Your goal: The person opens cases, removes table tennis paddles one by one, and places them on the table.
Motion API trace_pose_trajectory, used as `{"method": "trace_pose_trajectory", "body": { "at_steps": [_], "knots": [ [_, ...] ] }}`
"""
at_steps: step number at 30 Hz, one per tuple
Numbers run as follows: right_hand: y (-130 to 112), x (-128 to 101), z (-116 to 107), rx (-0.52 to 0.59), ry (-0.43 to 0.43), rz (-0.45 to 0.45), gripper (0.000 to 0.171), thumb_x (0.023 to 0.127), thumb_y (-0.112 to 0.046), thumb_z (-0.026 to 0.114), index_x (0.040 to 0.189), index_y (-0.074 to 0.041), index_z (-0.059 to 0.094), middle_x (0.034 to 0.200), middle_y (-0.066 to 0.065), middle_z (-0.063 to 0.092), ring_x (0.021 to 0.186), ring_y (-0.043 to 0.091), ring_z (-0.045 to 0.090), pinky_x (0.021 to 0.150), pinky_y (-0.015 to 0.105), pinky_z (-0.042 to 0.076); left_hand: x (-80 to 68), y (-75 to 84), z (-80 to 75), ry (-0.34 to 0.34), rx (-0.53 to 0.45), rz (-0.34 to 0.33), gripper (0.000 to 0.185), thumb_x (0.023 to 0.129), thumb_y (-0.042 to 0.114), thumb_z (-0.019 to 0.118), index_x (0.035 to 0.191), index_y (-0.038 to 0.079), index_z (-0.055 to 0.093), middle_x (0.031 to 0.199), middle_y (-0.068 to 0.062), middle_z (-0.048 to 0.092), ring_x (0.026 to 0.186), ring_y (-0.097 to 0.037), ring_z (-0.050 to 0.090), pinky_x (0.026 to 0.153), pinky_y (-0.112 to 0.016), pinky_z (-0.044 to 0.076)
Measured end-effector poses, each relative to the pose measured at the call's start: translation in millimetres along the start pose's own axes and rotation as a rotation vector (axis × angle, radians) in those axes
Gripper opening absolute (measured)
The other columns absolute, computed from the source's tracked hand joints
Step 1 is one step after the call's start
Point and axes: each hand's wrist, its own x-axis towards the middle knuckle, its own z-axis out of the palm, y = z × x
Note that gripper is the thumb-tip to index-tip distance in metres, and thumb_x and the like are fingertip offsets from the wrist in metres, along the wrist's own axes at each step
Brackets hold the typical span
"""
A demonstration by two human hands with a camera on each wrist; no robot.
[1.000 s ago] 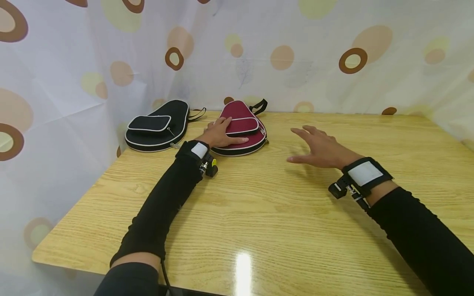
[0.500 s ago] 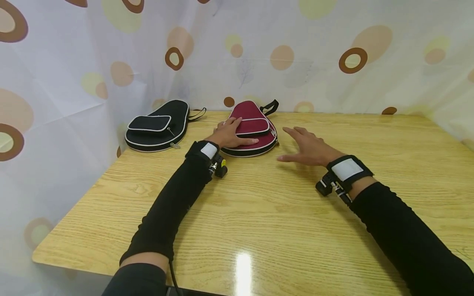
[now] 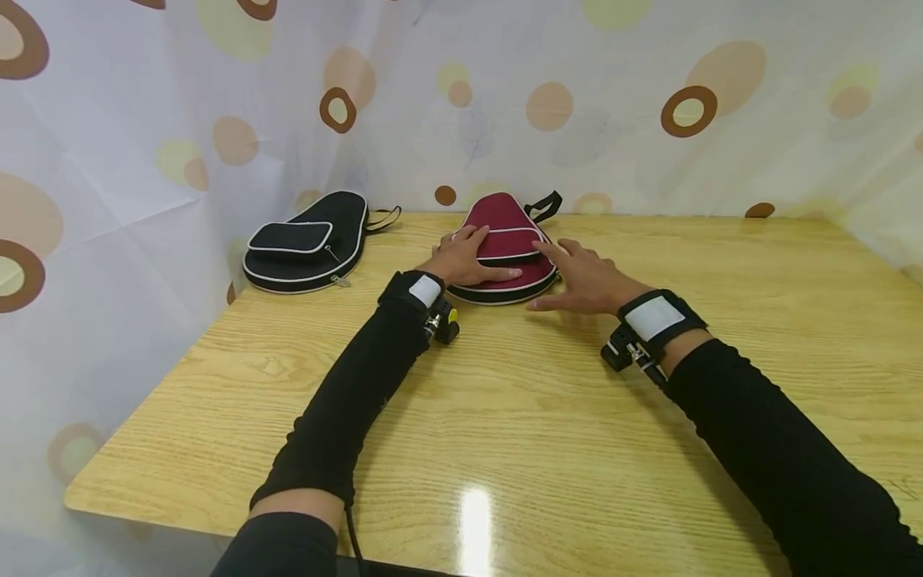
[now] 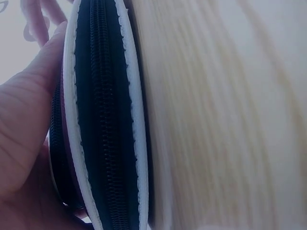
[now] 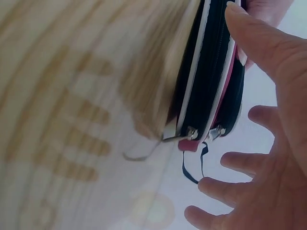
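One wooden worktop (image 3: 461, 417) carries two cases: the black case (image 3: 342, 232), well apart to the left, and the red case (image 3: 501, 215), lying flat toward the back, wide end facing the person. The left grip (image 3: 469, 260) rests spread on the red case, thumb and fingers apart, clamped on nothing; the right grip (image 3: 587, 280), fingers likewise apart and holding nothing, stands at its right side, though whether a fingertip touches cannot be told. Steadying the case well would seem to call for light, even pressure from the left palm, as the shell looks soft enough to dent, with the right meeting the rim squarely to avoid skewing it. The raised pocket (image 3: 512, 243) looks a poor spot for hard pressing, and the strap (image 3: 556, 198), at the narrow end, is best kept out from underneath. The zip (image 4: 105, 105) looks meshed where it shows; two metal zip pulls (image 5: 193, 133) jut near the right grip, a likely snag for careless fingers.
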Motion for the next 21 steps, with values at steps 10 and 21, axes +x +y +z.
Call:
{"method": "trace_pose_trajectory", "body": {
  "at_steps": [10, 21],
  "knots": [
    [-5, 6, 1, 0.026, -0.022, 0.006, 0.093, 0.087, -0.047, 0.077, 0.159, -0.017, 0.027, 0.162, 0.03, 0.01, 0.139, 0.058, 0.027, 0.104, 0.077, 0.027, 3.2, 12.6, 2.9, -0.001, 0.024, 0.015, 0.102, 0.088, 0.07, 0.06, 0.164, 0.018, 0.015, 0.166, -0.009, 0.019, 0.149, -0.039, 0.019, 0.118, -0.054, 0.024],
    [-11, 10, 0, -0.022, -0.079, -0.007, 0.089, 0.089, -0.043, 0.077, 0.158, -0.009, 0.032, 0.161, 0.031, 0.015, 0.141, 0.058, 0.026, 0.11, 0.067, 0.03, 5.4, 22.6, 3.7, -0.008, 0.067, 0.046, 0.101, 0.089, 0.067, 0.062, 0.163, 0.014, 0.018, 0.166, -0.011, 0.021, 0.15, -0.036, 0.024, 0.119, -0.046, 0.028]
  ]
}}
